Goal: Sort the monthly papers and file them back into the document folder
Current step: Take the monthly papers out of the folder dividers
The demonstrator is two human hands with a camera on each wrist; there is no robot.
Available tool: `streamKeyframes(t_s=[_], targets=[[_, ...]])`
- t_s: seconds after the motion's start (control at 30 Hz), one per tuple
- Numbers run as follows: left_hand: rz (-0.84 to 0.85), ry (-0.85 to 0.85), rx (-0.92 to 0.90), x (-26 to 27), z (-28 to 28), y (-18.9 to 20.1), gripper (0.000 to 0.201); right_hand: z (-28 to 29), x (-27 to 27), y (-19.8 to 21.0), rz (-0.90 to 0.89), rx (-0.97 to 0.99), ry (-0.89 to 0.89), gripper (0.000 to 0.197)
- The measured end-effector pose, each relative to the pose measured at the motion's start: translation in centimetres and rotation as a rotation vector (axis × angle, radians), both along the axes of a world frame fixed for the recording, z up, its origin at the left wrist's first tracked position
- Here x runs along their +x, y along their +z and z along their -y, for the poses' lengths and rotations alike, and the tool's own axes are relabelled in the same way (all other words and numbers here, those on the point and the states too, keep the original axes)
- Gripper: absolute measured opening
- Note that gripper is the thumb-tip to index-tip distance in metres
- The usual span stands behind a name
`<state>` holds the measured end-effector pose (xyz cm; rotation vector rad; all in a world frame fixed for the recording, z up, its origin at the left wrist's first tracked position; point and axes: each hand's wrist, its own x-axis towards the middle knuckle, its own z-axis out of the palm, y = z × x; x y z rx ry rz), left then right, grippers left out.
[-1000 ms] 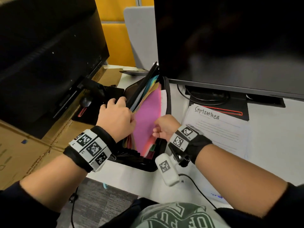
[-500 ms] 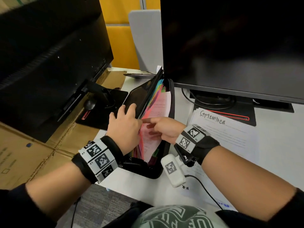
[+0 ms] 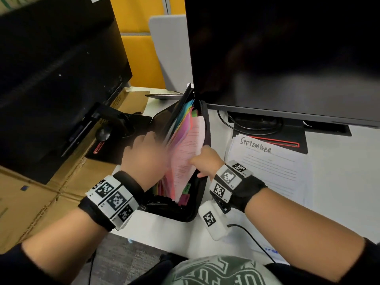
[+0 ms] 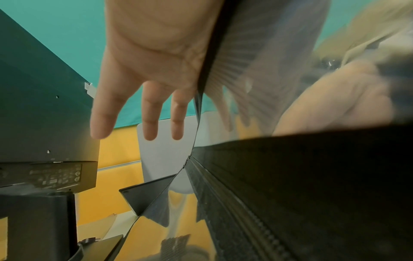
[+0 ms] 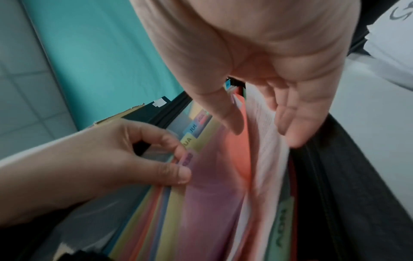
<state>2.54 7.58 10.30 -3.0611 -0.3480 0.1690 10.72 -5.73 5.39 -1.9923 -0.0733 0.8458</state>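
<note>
Since half a second ago the right hand point(image 3: 205, 161) has slid back from the middle of the pockets toward the near right side, and a printed white sheet point(image 3: 192, 145) now stands more upright in the opening. That sheet sits inside the black zip document folder point(image 3: 193, 210), which lies open on the white desk point(image 3: 339, 182) between the two monitors, its lid leaning up to the left. Coloured dividers point(image 5: 201, 203) fan out within, with month tabs point(image 5: 193, 129) along their edge.

In the right wrist view the right hand's grip is loose: fingers nearly straight, thumb on one side of the printed sheet and fingertips point(image 5: 292, 134) on the other, touching the paper rather than clamping it. The left hand point(image 3: 144, 157) is blurred in the head view; from the right wrist view its thumb and forefinger pinch the edges of the dividers at the purple tab, while the left wrist view shows its other fingers point(image 4: 149, 114) straight and spread outside the lid.

Just right of the folder lies a stack of white papers point(image 3: 273, 171) headed "September". A flattened cardboard box point(image 3: 30, 202) lies at the left.
</note>
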Motion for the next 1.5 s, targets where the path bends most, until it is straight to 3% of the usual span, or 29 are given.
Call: streamKeyframes(t_s=[0.07, 0.17, 0.27, 0.3, 0.43, 0.53, 0.57, 0.63, 0.73, 0.83, 0.93, 1.0, 1.13, 1.23, 1.3, 1.5], targets=[[0.009, 0.008, -0.014, 0.0, -0.1, 0.1, 0.009, -0.7, -0.3, -0.4, 0.080, -0.118, 0.077, 0.006], [0.022, 0.015, -0.017, 0.1, -0.2, 0.0, 0.008, -1.7, -1.1, -1.3, 0.188, -0.188, 0.085, 0.036], [0.036, 0.021, -0.030, 0.0, -0.2, 0.0, 0.010, -1.2, -0.9, -1.3, 0.280, -0.169, 0.073, 0.019], [0.040, 0.023, -0.035, 0.0, -0.3, 0.0, 0.010, -1.0, -0.6, -1.3, 0.290, -0.173, 0.076, 0.008], [0.030, 0.023, -0.052, 0.0, -0.2, -0.2, 0.009, -1.6, 0.3, -1.1, 0.213, -0.266, 0.168, 0.027], [0.029, 0.026, -0.059, 0.0, 0.1, -0.4, 0.011, -2.9, 0.4, -1.0, 0.201, -0.372, 0.209, 0.017], [0.032, 0.030, -0.063, 0.0, 0.2, -0.4, 0.011, -3.2, 0.5, -1.3, 0.206, -0.379, 0.184, 0.024], [0.044, 0.033, -0.070, -0.1, 0.1, -0.4, 0.010, -3.7, 0.5, -1.8, 0.199, -0.338, 0.135, 0.028], [0.064, 0.037, -0.095, -0.2, -0.2, -0.3, 0.009, -3.9, 1.1, -2.2, 0.130, -0.235, 0.069, 0.016], [0.078, 0.044, -0.124, -0.5, -0.4, -0.5, 0.008, -3.4, 2.0, -2.5, 0.035, -0.140, 0.045, 0.031], [0.098, 0.050, -0.158, -0.5, -0.3, -0.7, 0.006, -3.0, 2.2, -2.6, 0.013, -0.065, 0.021, 0.009], [0.114, 0.057, -0.175, -0.5, -0.3, -0.8, 0.006, -2.5, 2.1, -2.2, 0.051, -0.019, -0.015, 0.021], [0.163, 0.071, -0.208, -0.3, -0.7, -0.7, 0.011, 1.9, 1.8, 0.2, 0.232, 0.111, -0.141, 0.015], [0.185, 0.071, -0.220, -0.3, -0.6, -0.8, 0.011, 7.7, 1.7, 0.8, 0.108, 0.262, -0.265, 0.012], [0.181, 0.077, -0.221, -0.3, -0.3, -0.8, 0.010, 11.6, 1.3, 0.6, 0.048, 0.324, -0.302, 0.023], [0.173, 0.077, -0.225, -0.3, -0.1, -1.0, 0.007, 21.0, 0.3, -1.9, 0.018, 0.285, -0.492, 0.018]])
